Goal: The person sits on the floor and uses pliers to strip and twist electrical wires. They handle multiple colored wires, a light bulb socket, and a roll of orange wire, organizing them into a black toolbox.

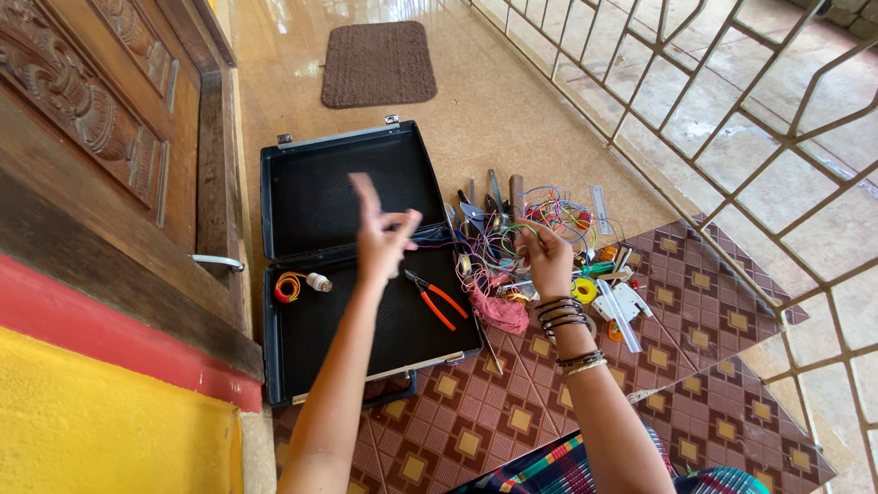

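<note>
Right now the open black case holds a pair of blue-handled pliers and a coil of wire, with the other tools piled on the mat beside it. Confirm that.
One detail is off: the pliers in the open black case have orange-red handles, not blue. The head view shows them lying in the lower half, with the coil of wire to their left and the pile of tools on the patterned mat beside the case.

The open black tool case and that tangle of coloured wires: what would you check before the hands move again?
1. Open black tool case lies flat, lid fully back: ok.
2. Orange-handled pliers in the case, free to lift: ok.
3. Left hand empty: cannot tell, blurred; thin wires seem to run to it.
4. Right hand grips the tangle of coloured wires: ok.
5. Wires free of the loose tools on the floor: not ok, they overlap.
6. Red and yellow wire coil inside the case: ok.
</note>
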